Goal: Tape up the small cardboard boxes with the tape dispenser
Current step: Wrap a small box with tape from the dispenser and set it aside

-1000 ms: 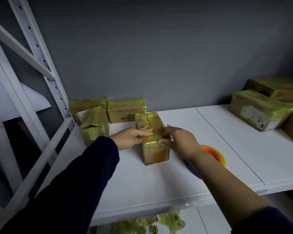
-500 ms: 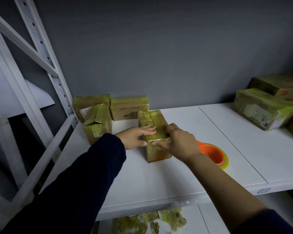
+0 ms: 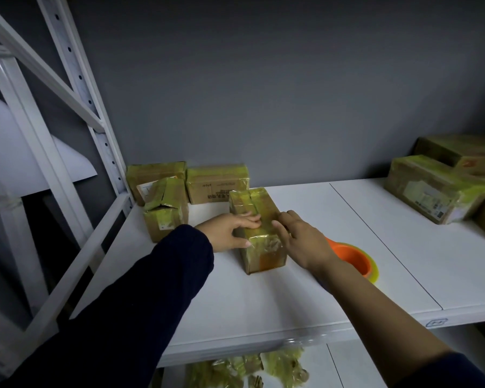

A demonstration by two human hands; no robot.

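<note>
The single view comes from a camera worn on the person's head, placed at the front edge of the white shelf (image 3: 263,298) and looking forward and down across it toward the grey wall (image 3: 263,93) behind. It sits close: both forearms run in from the bottom corners, and the left hand (image 3: 230,231) and right hand (image 3: 303,242) meet at the taped box (image 3: 266,254) near mid-frame (the wide lens slants the rack upright (image 3: 76,79) at the left). A lower shelf (image 3: 361,362) shows along the bottom edge.

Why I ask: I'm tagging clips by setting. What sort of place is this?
Probably a storeroom or packing area: white metal shelving with perforated uprights, taped cardboard boxes sitting along the shelf, and a tape dispenser lying beside the small box being handled.
</note>
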